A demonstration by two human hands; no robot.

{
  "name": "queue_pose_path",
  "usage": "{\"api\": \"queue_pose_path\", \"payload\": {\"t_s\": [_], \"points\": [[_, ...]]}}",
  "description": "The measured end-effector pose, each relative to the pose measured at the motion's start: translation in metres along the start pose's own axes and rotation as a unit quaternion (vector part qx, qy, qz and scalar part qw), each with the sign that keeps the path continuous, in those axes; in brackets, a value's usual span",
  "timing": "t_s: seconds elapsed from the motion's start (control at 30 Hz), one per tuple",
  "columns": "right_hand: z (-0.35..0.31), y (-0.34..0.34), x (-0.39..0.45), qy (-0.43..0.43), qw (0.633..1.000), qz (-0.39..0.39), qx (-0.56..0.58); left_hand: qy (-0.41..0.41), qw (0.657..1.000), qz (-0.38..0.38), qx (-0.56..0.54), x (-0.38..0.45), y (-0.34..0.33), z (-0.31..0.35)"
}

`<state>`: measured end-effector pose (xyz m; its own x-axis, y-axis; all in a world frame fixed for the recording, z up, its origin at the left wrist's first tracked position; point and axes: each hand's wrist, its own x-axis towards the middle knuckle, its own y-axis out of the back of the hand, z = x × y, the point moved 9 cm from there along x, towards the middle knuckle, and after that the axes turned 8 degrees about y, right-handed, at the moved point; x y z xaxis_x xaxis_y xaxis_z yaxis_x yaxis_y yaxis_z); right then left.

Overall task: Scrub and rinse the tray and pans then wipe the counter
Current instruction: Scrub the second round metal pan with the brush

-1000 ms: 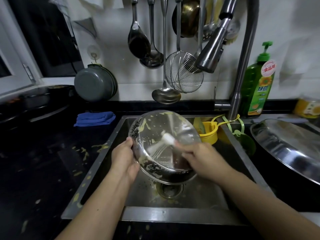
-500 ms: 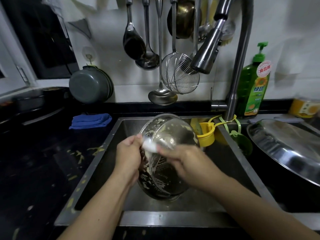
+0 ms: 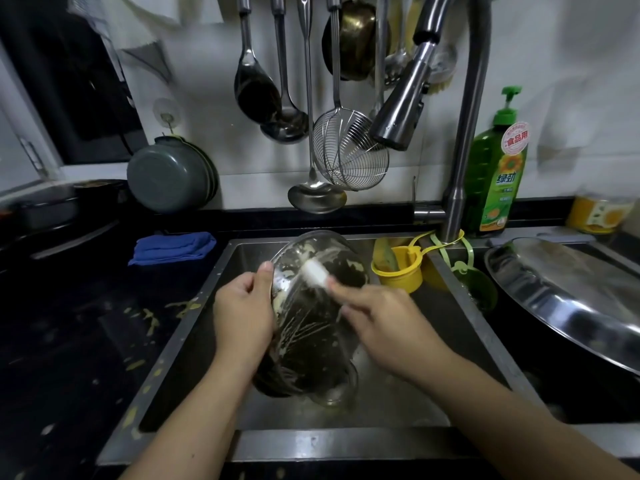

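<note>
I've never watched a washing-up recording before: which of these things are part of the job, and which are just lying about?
Part of the job:
left hand gripping the dirty pan
right hand holding the white scrubber
steel tray
sink
splattered counter
blue cloth

Just lying about:
hanging ladles
wire skimmer
grey pot

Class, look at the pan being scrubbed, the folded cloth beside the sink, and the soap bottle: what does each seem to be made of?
Pan: apparently stainless steel, shiny; it mirrors light between pale food smears.
Cloth: soft blue fabric, possibly microfibre; matte, folded in thick layers.
Soap bottle: likely translucent green plastic, glossy, with a printed label and pump top.
</note>
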<state>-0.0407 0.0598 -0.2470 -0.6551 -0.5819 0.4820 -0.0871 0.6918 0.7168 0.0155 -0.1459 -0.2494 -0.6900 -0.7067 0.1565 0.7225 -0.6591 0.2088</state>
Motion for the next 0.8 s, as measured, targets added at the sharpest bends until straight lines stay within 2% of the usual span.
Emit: {"api": "queue_pose_path", "payload": {"t_s": [0.07,0.17,0.2,0.27,0.33,0.37,0.4,0.47,0.53,0.57,0.63,0.7,0.8], "points": [[-0.011,-0.005,-0.005,0.021,0.999,-0.025,0.006,-0.066,0.996,0.031,0.051,-0.002,0.006,0.010],[0.040,0.023,0.011,-0.125,0.990,-0.003,-0.069,-0.161,0.976,0.046,0.140,-0.011,0.004,0.024],[0.049,0.029,0.011,-0.149,0.985,0.009,-0.085,-0.191,0.966,0.049,0.166,-0.016,0.001,0.029],[0.034,0.026,0.008,-0.118,0.992,0.028,-0.028,-0.220,0.957,0.051,0.183,-0.022,-0.004,0.034],[-0.003,0.007,0.000,-0.046,0.998,0.011,0.043,-0.215,0.960,0.048,0.172,-0.021,-0.006,0.034],[-0.007,0.004,0.000,-0.036,0.999,0.011,0.032,-0.206,0.964,0.049,0.162,-0.020,-0.005,0.033],[0.005,0.010,0.005,-0.058,0.998,0.025,0.006,-0.198,0.967,0.050,0.150,-0.019,-0.003,0.032],[0.044,0.033,0.011,-0.159,0.984,0.051,-0.055,-0.199,0.970,0.048,0.132,-0.021,0.001,0.033],[0.063,0.042,0.006,-0.196,0.977,0.060,-0.065,-0.204,0.970,0.044,0.128,-0.024,0.004,0.035],[0.055,0.041,0.004,-0.182,0.981,0.063,-0.034,-0.199,0.971,0.041,0.125,-0.024,0.004,0.034],[0.019,0.029,0.001,-0.097,0.993,0.060,0.037,-0.175,0.977,0.040,0.111,-0.019,0.004,0.029],[0.013,0.024,0.001,-0.072,0.996,0.056,0.024,-0.163,0.981,0.039,0.101,-0.017,0.005,0.027],[0.063,0.041,0.005,-0.197,0.977,0.052,-0.058,-0.171,0.983,0.046,0.052,-0.017,0.015,0.028]]}}
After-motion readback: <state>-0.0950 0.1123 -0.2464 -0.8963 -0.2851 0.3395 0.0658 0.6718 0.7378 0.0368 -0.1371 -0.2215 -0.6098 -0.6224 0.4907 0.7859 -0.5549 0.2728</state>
